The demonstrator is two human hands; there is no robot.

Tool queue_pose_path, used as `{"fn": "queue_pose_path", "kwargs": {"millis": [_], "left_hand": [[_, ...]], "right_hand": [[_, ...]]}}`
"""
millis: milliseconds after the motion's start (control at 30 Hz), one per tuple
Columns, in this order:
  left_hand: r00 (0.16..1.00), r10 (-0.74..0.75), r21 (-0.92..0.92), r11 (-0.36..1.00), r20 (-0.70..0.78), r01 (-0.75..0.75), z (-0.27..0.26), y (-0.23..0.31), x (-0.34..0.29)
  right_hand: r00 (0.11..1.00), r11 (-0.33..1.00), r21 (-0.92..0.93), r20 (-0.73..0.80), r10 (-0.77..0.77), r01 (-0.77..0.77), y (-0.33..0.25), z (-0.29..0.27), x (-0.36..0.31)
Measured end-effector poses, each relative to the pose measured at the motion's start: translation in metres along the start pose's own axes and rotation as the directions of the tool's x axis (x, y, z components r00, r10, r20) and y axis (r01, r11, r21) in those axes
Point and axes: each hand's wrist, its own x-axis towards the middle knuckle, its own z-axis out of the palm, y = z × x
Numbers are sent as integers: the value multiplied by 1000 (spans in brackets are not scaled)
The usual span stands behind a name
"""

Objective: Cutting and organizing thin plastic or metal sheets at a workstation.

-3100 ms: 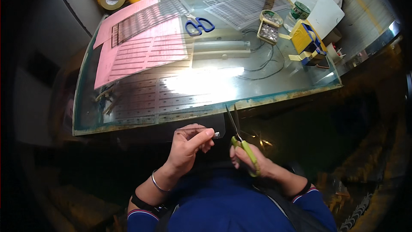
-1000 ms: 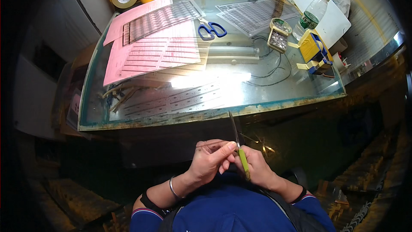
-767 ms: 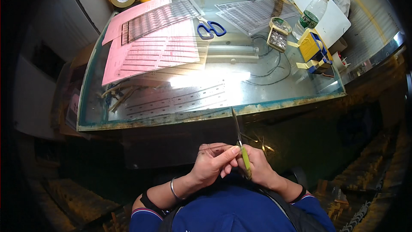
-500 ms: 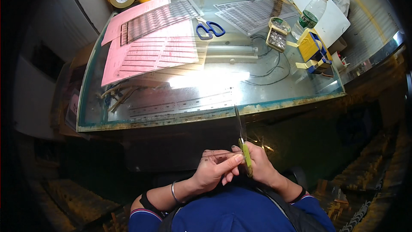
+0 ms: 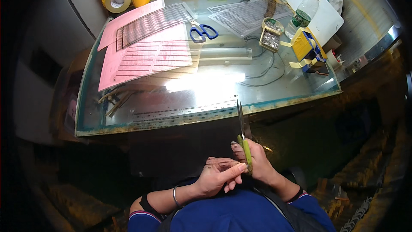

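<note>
Close to my body, my right hand (image 5: 260,162) grips scissors with green handles (image 5: 246,151), their dark blades pointing away toward the table edge and slightly parted. Beside it, my left hand (image 5: 218,175) pinches a clear film (image 5: 221,163) printed with rows of small dark marks between thumb and fingers. The film crosses over the left fingers toward the scissor handles, and marks also show in front of the right fingers. Similar printed rows of clear film (image 5: 184,114) appear along the near table edge; whether it is the same piece, I cannot tell.
The glass-topped table (image 5: 317,93) carries pink sheets (image 5: 146,66), blue-handled scissors (image 5: 198,34), printed films (image 5: 244,17), a small tray of metal bits (image 5: 270,40), a plastic bottle (image 5: 302,16), a tape dispenser (image 5: 307,47) and tape rolls (image 5: 118,1). A bright reflection covers the middle.
The scissor blades have parted slightly. My left hand sits a little lower, and more printed film shows in front of my right fingers. The whole table view has shifted slightly left.
</note>
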Motion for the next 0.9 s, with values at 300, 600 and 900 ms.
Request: {"fn": "queue_pose_path", "kwargs": {"millis": [300,600,900], "left_hand": [[995,-34,-60,997,93,40,15,5,5],[908,-149,-86,976,391,198,20,-5,7],[991,52,467,878,125,-105,3,10,-9]], "right_hand": [[991,969,242,-133,-27,59,12,12,10],[998,252,965,68,12,-69,64,27,37],[745,812,259,-601,-287,522,-32,-29,10]]}}
